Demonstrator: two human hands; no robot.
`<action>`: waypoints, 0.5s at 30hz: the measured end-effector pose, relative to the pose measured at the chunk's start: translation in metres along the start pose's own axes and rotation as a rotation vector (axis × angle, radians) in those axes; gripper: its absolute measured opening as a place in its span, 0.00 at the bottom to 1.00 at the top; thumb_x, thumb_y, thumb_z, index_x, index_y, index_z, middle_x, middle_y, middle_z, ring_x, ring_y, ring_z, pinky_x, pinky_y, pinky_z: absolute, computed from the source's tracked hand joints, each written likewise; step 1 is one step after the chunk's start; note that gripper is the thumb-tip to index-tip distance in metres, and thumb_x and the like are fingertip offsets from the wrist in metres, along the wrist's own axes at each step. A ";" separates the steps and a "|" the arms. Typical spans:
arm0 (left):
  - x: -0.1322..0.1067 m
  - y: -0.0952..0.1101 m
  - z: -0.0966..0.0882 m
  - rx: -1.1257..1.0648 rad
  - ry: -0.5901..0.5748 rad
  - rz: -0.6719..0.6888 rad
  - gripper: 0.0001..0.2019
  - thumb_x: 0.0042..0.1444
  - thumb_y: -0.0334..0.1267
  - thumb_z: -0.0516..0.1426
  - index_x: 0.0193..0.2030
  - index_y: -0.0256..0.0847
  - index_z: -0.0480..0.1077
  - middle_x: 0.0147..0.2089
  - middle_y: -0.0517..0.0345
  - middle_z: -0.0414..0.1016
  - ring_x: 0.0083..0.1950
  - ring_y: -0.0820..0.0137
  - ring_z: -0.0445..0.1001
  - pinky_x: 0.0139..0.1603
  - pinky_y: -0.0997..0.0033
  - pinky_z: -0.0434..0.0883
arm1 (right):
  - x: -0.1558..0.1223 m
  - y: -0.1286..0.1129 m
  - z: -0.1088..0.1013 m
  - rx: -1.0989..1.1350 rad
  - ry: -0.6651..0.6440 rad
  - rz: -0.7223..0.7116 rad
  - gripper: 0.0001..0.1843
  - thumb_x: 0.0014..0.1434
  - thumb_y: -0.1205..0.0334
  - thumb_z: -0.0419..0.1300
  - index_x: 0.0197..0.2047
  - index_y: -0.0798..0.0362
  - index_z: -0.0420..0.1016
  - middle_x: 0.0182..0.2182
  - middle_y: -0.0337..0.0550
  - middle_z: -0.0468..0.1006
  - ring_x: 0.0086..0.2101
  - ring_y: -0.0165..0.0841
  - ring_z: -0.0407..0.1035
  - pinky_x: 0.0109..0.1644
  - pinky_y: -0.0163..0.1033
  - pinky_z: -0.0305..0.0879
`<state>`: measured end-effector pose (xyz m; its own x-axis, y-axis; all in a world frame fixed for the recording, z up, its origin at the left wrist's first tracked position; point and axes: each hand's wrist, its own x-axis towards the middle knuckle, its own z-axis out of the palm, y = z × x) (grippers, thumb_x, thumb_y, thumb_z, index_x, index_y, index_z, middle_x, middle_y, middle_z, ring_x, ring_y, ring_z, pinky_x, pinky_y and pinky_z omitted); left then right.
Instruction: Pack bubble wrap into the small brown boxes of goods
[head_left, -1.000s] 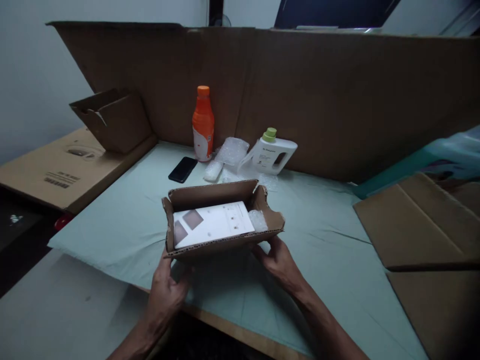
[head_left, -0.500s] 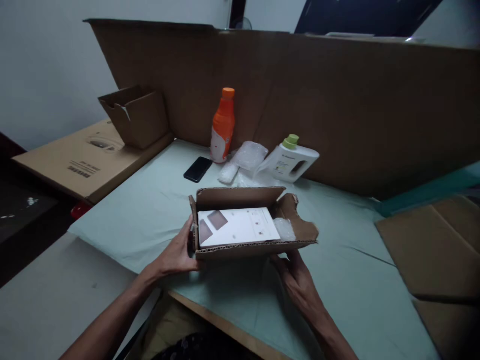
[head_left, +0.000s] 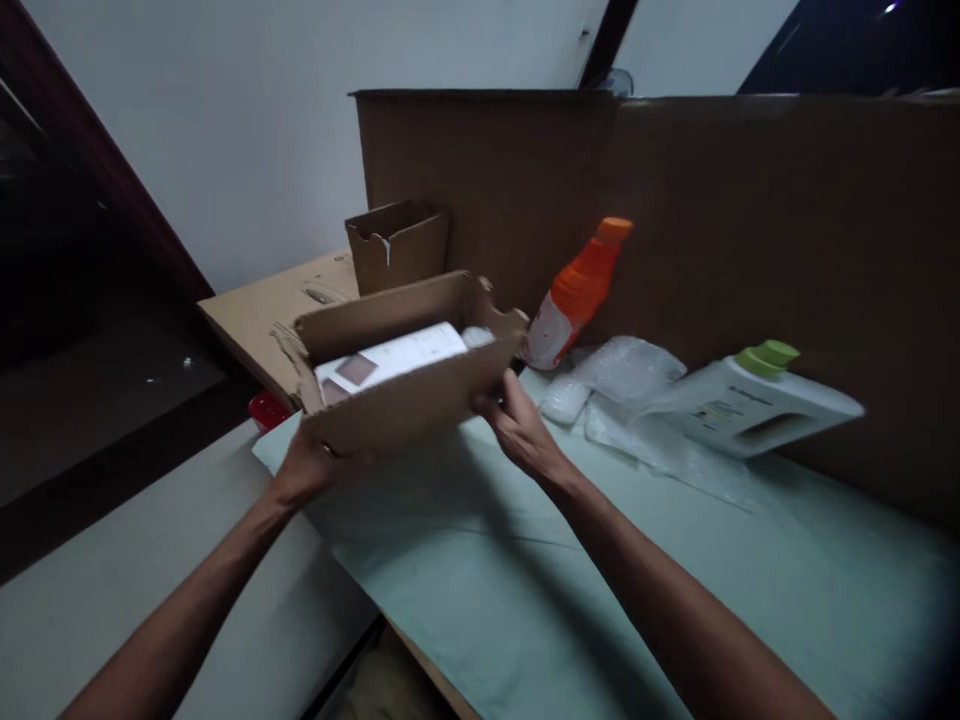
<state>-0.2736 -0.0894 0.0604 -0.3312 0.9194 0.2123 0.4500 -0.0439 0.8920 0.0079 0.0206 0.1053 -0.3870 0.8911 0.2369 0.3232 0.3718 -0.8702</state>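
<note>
An open cardboard box (head_left: 405, 400) is held up above the far left part of the table, tilted with its right end higher. My left hand (head_left: 311, 465) grips its lower left corner, and my right hand (head_left: 517, 420) has hold of the lower right end. Both hands are closed on the cardboard, with some fingers hidden under it. Inside lies a white printed carton (head_left: 397, 357) with dark squares pictured on it. A wad of bubble wrap (head_left: 478, 337) fills the box's right end.
Behind the held box, a second cardboard box (head_left: 401, 250) stands on a large flat carton (head_left: 281, 310). An orange bottle (head_left: 574, 300), bubble wrap (head_left: 622, 370) and a white jug with a green cap (head_left: 750, 400) sit along a tall cardboard panel (head_left: 750, 220). Pale green cloth (head_left: 480, 560) covers the table.
Both hands have lifted the box off the table's middle and carried it left and away from me, toward the flat carton. The camera view has turned left.
</note>
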 end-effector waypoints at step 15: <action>0.143 -0.081 -0.081 0.166 0.464 -0.056 0.55 0.37 0.41 0.71 0.71 0.42 0.50 0.63 0.43 0.68 0.60 0.54 0.73 0.61 0.51 0.74 | 0.175 -0.014 0.177 0.049 -0.320 -0.182 0.45 0.56 0.61 0.64 0.73 0.64 0.55 0.73 0.59 0.53 0.73 0.46 0.47 0.77 0.50 0.45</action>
<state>-0.4244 0.0137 0.0511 -0.6758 0.6461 0.3547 0.5347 0.0986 0.8393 -0.2172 0.1256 0.0823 -0.6873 0.6821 0.2497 0.1851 0.4969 -0.8479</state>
